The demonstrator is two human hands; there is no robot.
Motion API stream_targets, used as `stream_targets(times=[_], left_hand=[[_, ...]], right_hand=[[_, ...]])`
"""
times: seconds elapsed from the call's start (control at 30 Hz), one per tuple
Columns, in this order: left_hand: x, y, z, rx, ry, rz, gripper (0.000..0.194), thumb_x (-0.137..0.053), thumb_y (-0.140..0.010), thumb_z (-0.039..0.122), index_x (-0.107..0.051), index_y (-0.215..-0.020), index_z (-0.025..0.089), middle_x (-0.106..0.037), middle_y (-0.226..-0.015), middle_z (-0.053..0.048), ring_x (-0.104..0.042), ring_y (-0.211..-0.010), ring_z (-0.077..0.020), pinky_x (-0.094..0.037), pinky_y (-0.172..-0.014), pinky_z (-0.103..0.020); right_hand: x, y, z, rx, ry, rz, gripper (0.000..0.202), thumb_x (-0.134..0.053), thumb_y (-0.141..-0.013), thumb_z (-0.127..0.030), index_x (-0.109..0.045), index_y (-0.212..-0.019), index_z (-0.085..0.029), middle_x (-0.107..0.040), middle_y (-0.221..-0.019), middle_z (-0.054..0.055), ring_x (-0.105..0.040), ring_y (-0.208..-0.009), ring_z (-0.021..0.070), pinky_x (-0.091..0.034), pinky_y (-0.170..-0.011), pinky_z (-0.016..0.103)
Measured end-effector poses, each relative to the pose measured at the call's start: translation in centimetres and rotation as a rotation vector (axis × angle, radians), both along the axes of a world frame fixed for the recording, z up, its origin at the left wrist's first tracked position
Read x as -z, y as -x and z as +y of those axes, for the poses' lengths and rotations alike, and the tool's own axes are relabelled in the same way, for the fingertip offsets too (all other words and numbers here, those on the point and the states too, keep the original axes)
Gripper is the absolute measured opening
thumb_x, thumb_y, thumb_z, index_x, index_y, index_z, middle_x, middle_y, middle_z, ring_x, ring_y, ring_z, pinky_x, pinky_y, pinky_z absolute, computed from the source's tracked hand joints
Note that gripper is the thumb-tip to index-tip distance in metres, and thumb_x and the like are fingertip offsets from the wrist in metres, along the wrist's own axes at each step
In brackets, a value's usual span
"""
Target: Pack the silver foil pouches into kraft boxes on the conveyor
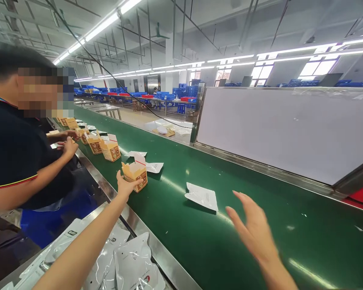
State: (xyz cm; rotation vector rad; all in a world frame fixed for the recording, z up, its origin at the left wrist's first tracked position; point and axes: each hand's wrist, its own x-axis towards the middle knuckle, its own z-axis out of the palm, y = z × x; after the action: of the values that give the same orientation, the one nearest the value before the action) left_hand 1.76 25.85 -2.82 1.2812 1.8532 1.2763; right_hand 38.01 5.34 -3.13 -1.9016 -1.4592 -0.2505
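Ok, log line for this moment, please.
left hand: on open carton | right hand: open, holding nothing | white pouch: flat on green belt, between hands | co-worker: beside belt, left

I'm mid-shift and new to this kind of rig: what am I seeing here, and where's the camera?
There is no robot: these are a person's bare hands, seen by one camera worn on their head, looking forward and down. The left hand holds a small open carton standing on a long green surface. The right hand is open and empty, near a flat white pouch. More cartons stand in a row farther along, with pouches among them. White pouches also lie heaped at the lower left. The person at left is someone else.
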Motion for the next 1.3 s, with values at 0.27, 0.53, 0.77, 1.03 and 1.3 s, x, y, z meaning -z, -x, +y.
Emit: stream_targets(times=[0.27,0.53,0.77,1.03,1.3], left_hand=[[-1.9,-2.6,-5.0,0.216,-0.11,0.048,0.063,-0.077,-0.051,0.023,-0.048,-0.106,0.017,-0.058,-0.109,-0.008,-0.056,-0.109,-0.0282,-0.043,-0.097,-0.045],[-3.8,-7.1,-14.4,0.613,-0.205,0.143,0.06,-0.066,-0.059,0.019,-0.046,-0.115,0.021,-0.056,-0.117,-0.006,-0.053,-0.112,-0.0239,-0.043,-0.097,-0.042],[-3.3,-7.8,-16.7,0.604,-0.216,0.288,0.06,-0.062,-0.057,0.016,-0.044,-0.114,0.02,-0.054,-0.115,-0.008,-0.053,-0.109,-0.0259,-0.045,-0.093,-0.044],[-3.3,-10.6,-19.0,0.516,-0.281,0.28,0.056,-0.064,-0.06,0.02,-0.045,-0.112,0.02,-0.056,-0.11,-0.009,-0.056,-0.103,-0.0268,-0.049,-0.086,-0.042],[-2.6,-12.2,-20.2,0.449,-0.402,0.25,0.058,-0.068,-0.062,0.025,-0.042,-0.113,0.02,-0.056,-0.109,-0.009,-0.057,-0.102,-0.0268,-0.049,-0.085,-0.042]], right_hand=[[6.4,3.4,8.1,0.138,0.098,0.051,0.037,-0.049,-0.091,-0.05,-0.058,-0.107,-0.018,-0.059,-0.095,0.006,-0.058,-0.081,0.0159,-0.052,-0.071,0.034],[5.4,0.8,8.0,-0.029,0.092,0.25,0.032,-0.054,-0.091,-0.044,-0.059,-0.098,-0.013,-0.057,-0.075,-0.001,-0.055,-0.059,0.0088,-0.048,-0.053,0.022],[-2.8,2.2,2.1,0.016,-0.211,0.452,0.051,-0.067,-0.076,-0.052,-0.061,-0.108,-0.013,-0.066,-0.084,0.006,-0.065,-0.068,0.0179,-0.053,-0.057,0.027],[-7.3,8.8,-5.8,-0.35,-0.494,0.03,0.024,-0.057,-0.084,-0.01,-0.057,-0.105,-0.022,-0.066,-0.089,0.004,-0.063,-0.074,0.0141,-0.052,-0.06,0.023],[-7.0,6.4,-6.1,-0.584,-0.401,-0.335,0.039,-0.054,-0.081,0.003,-0.059,-0.114,-0.017,-0.068,-0.096,0.005,-0.059,-0.087,0.0182,-0.05,-0.073,0.032]])
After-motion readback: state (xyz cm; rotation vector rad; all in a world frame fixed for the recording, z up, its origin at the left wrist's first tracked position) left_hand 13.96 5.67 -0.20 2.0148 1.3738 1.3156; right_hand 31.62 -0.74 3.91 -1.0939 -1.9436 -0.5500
